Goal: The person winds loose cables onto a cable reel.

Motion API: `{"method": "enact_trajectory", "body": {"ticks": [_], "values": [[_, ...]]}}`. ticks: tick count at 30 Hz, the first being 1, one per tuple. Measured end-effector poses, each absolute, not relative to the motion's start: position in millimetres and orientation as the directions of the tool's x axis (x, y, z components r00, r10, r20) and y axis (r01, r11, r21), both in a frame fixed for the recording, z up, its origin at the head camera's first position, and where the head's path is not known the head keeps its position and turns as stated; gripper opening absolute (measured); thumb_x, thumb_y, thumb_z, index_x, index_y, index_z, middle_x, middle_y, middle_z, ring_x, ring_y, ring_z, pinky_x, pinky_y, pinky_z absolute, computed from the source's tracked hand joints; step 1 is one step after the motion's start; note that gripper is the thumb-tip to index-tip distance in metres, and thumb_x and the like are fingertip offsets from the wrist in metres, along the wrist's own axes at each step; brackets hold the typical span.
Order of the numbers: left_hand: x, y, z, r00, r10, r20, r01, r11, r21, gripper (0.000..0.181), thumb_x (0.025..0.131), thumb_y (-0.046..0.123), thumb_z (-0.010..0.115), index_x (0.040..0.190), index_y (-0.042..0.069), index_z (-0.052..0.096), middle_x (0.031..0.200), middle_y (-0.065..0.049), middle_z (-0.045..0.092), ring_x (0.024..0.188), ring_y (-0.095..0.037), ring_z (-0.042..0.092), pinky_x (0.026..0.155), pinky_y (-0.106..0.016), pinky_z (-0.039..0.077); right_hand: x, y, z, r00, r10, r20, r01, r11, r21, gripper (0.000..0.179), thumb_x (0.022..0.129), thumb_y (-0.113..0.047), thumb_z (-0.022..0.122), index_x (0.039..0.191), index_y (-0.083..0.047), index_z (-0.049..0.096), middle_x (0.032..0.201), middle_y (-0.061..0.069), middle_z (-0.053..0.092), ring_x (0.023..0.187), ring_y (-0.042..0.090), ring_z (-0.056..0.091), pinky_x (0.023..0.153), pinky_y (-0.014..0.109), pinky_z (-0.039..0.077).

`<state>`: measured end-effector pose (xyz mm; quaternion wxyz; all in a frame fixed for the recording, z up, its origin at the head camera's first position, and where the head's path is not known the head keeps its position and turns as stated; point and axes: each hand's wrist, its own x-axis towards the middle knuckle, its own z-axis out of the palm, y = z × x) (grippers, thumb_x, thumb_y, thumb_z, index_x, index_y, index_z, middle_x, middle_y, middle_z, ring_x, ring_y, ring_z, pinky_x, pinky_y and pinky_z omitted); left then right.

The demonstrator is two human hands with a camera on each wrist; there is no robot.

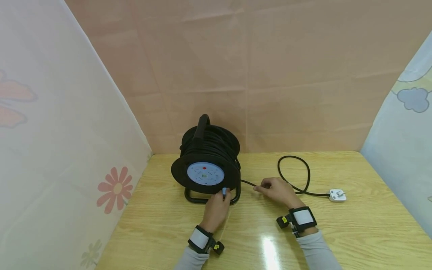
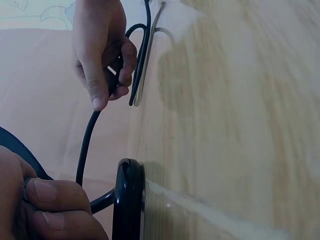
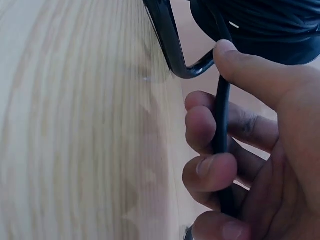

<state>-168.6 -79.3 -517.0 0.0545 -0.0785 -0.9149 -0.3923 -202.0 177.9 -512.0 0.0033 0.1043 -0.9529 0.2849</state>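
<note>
A black cable reel with a light blue socket face stands on the table, wound with several turns of black cord. At its lower front edge, my left hand grips a small light blue knob with curled fingers; the left wrist view hides most of the knob. To the right of the reel, my right hand holds the black cable running out of it. Curled fingers and thumb lie around the cord in the right wrist view. Beyond that hand the cable loops and ends in a white plug.
The reel rests on a black tubular stand and has a black carrying handle on top. A brown backdrop rises behind the wooden table. Patterned white sheets border the left and right sides.
</note>
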Motion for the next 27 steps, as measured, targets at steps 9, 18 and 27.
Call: {"method": "enact_trajectory", "body": {"ticks": [9, 18, 27], "values": [[-170, -87, -525, -0.984, 0.094, 0.153, 0.175, 0.693, 0.699, 0.051, 0.104, 0.046, 0.032, 0.061, 0.020, 0.036, 0.055, 0.004, 0.029, 0.046, -0.012, 0.038, 0.042, -0.028, 0.030, -200, 187, -510, -0.983, -0.184, 0.024, -0.167, 0.816, -0.554, 0.025, 0.082, -0.052, 0.071, 0.080, -0.028, 0.064, 0.078, -0.010, 0.063, 0.070, 0.011, 0.056, 0.061, 0.034, 0.046], [-169, -94, -530, -0.990, 0.083, 0.118, 0.142, 0.686, 0.714, 0.050, 0.104, 0.049, 0.032, 0.065, 0.020, 0.040, 0.057, 0.005, 0.029, 0.047, -0.012, 0.040, 0.041, -0.028, 0.030, -201, 197, -513, -0.983, -0.183, 0.028, -0.167, 0.812, -0.559, 0.022, 0.082, -0.047, 0.073, 0.082, -0.027, 0.065, 0.078, -0.010, 0.062, 0.069, 0.011, 0.056, 0.062, 0.034, 0.047], [-169, -102, -533, -0.983, 0.059, 0.172, 0.166, 0.673, 0.720, 0.049, 0.105, 0.040, 0.035, 0.063, 0.018, 0.047, 0.056, 0.004, 0.032, 0.049, -0.013, 0.041, 0.044, -0.028, 0.033, -200, 204, -516, -0.984, -0.177, 0.017, -0.155, 0.804, -0.574, 0.022, 0.082, -0.046, 0.073, 0.085, -0.026, 0.066, 0.076, -0.009, 0.062, 0.068, 0.011, 0.056, 0.062, 0.034, 0.046]]}}
